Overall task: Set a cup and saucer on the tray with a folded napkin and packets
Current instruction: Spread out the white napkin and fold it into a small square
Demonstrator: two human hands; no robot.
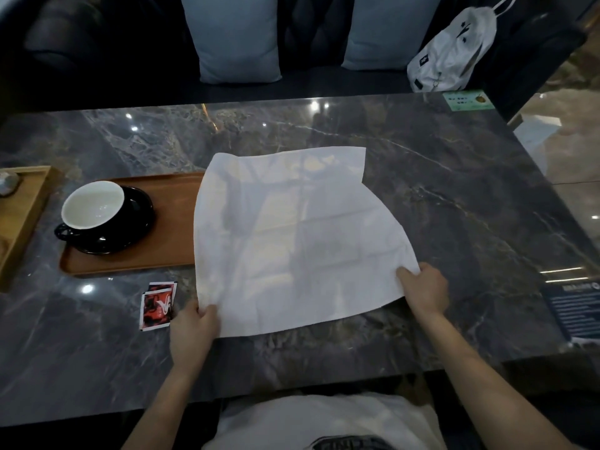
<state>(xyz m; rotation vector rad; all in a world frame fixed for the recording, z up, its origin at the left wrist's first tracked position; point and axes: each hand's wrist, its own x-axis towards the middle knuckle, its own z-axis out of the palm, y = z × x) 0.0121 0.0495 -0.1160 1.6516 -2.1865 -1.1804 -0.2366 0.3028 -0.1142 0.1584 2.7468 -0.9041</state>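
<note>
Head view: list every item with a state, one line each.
Napkin: unfolded, spread open, its near corners pinched.
Left hand: gripping the napkin's near left corner.
Right hand: gripping the near right corner.
Cup: upright, empty, on the saucer.
Saucer: on the tray.
Tray: partly covered by the napkin.
Packets: stacked on the table, off the tray.

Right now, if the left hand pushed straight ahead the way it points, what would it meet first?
The left hand, pinching the near-left corner of the unfolded napkin, points away and slightly right. Beyond the napkin, probably the brown tray's right end beneath it; depth is unclear.
</note>
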